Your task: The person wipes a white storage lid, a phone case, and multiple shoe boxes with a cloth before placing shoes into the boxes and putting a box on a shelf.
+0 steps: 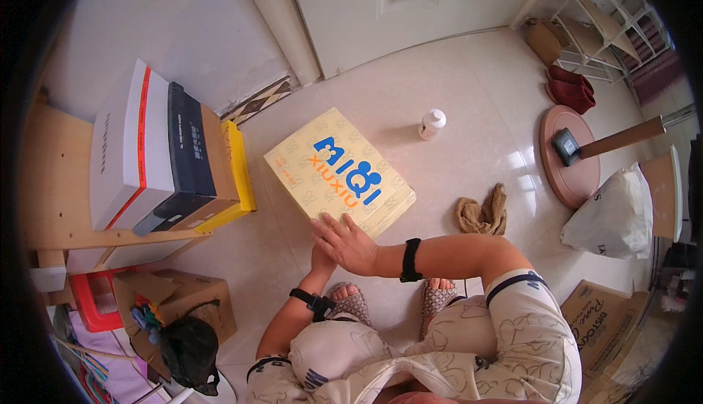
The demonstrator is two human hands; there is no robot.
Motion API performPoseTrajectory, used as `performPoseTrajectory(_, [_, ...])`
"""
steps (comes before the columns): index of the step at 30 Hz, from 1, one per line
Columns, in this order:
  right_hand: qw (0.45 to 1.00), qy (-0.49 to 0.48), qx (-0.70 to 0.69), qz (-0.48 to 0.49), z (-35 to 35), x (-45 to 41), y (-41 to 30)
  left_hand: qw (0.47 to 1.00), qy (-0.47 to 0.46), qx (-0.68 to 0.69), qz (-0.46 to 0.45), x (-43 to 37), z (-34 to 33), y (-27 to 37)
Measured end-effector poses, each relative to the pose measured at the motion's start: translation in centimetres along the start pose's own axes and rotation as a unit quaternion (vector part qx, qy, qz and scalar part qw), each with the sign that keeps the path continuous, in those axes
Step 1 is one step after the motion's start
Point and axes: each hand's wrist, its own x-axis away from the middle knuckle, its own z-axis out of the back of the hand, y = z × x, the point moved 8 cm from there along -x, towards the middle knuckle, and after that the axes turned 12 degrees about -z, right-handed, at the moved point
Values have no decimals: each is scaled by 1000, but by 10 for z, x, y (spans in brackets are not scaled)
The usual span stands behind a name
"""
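A pale yellow cardboard shoebox (307, 146) with large blue and orange lettering lies closed on the tiled floor before me. My right hand (351, 244) rests at its near edge, palm down with the fingers spread over the corner of the lid. Below it is my left hand (323, 261), largely covered by the right one and close to the box's near side. What the left fingers do is hidden. Beyond the box to the right stands a white plastic bottle (433, 125) with a white cap. A crumpled brown cloth (481, 211) lies nearer, right of the box.
Stacked boxes (132, 151) stand on a wooden unit (60, 184) at left, above an open carton (187, 294) and a red plastic stool (90, 299). To the right are a round pink base (560, 124), a white bag (615, 217) and dark red shoes (570, 88). A white door (417, 8) is ahead.
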Motion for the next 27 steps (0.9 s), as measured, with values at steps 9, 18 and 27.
performPoseTrajectory(9, [936,31,17,-351,18,130,218,668,65,609,423,34,13,-35])
performPoseTrajectory(18, [864,-13,-18,-504,-45,259,304,753,186,563,285,-17,42,-32])
performPoseTrajectory(27, [967,117,-211,-78,83,9,124,762,167,564,272,-17,13,-37])
